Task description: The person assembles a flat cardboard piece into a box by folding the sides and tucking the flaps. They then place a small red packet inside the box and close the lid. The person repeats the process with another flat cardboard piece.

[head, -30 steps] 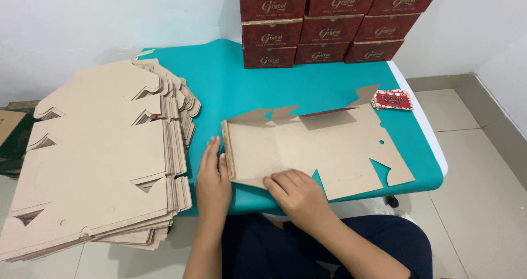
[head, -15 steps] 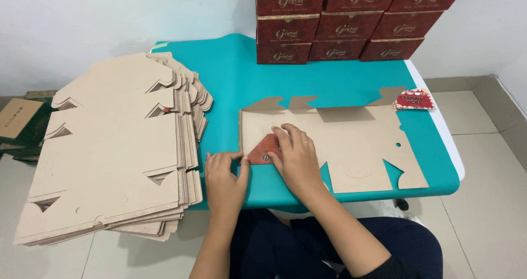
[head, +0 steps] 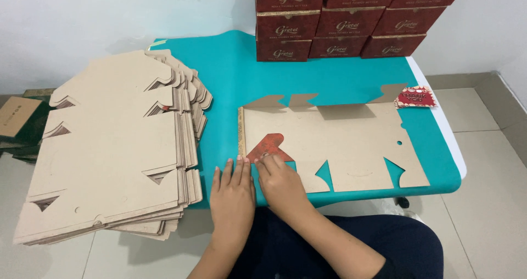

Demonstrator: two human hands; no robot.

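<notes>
Box-packing workroom: flat carton stack (head: 110, 147)

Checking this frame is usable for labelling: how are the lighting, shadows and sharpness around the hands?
Head view: soft, even light, no glare; faint shadows under left hand and right hand; folded red flap and flat carton blank sharp; slight wide-angle bending at edges.

At the top edge of the frame we see the stack of dark red boxes (head: 351, 21) cut off. Our right hand (head: 282, 183) covers the lower part of the folded red flap (head: 268, 146). Our forearms leave the frame at the bottom edge.
</notes>
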